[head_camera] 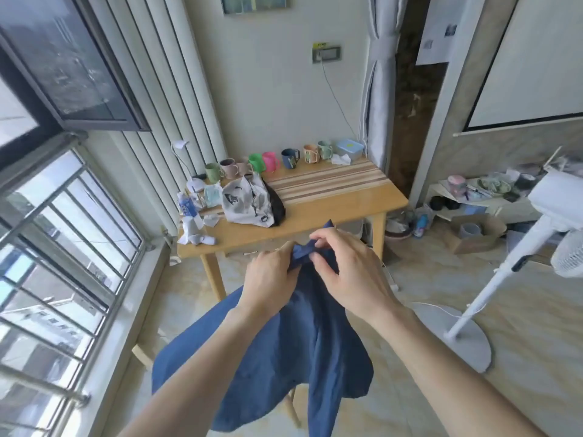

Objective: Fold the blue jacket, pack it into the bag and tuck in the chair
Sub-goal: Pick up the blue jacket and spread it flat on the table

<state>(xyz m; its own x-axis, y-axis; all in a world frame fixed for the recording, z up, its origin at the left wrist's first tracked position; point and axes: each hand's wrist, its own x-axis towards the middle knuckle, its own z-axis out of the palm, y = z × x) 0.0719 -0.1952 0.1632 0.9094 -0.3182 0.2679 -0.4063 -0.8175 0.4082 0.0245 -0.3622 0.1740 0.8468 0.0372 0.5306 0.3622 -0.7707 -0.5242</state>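
The blue jacket (pixel 274 351) hangs in the air in front of me, its body spreading down over the chair. My left hand (pixel 268 279) grips its upper edge from the left. My right hand (pixel 347 269) pinches the same bunched top edge from the right. The two hands are close together near the table's front edge. A white bag (pixel 246 200) with a black logo lies slumped on the wooden table (pixel 331 203), beyond my hands. Only a pale wooden leg of the chair (pixel 293 408) and a rail at the left show under the jacket.
A row of coloured mugs (pixel 262 162) and a plastic box (pixel 350 149) line the table's back edge. White socks (pixel 197 231) and small items lie at its left end. A white standing fan (pixel 504 269) stands at the right. Barred windows run along the left.
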